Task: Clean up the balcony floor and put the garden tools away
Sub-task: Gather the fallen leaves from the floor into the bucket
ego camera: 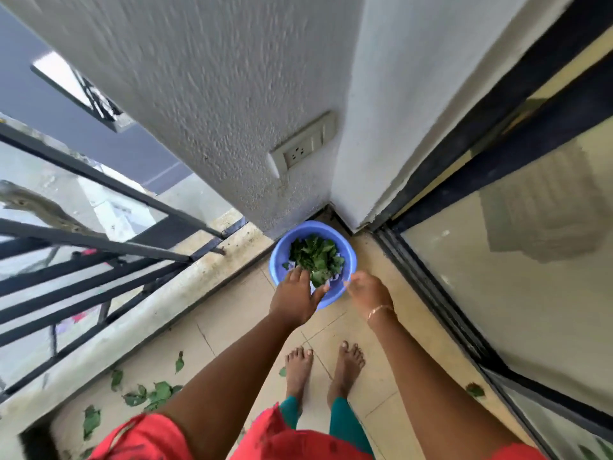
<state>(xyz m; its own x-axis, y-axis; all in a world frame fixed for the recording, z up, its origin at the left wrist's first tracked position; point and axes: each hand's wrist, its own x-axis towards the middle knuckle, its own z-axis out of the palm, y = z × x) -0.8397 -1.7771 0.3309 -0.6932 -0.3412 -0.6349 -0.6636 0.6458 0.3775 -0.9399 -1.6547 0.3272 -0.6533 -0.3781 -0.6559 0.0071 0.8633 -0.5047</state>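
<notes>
Head view looks straight down on a person bent toward the far corner of the balcony floor (232,327). A blue basin (346,254) sits right in that corner, where the rough white wall (215,111) meets the frame of the glass sliding door (497,293). The basin holds a heap of green leaves (315,255).

The left hand (295,293) lies palm down over the basin's near rim. Its fingers are straight and slightly spread, and the tips reach onto the heap. The right hand (368,290) is at the near right side of the rim with its back turned up and its fingertips hidden. I cannot tell whether it grips the rim or only touches it. A thin bracelet (379,310) circles that wrist.

Both bare feet (346,363) stand on the tiles on the near side of the basin, apart from it. Loose leaves (159,393) lie scattered along the left edge of the floor, near the kerb under the dark metal railing (99,240). One more lies just beside the left foot, and another near the door track at the right edge. A socket plate (303,147) is set in the wall above the basin.
</notes>
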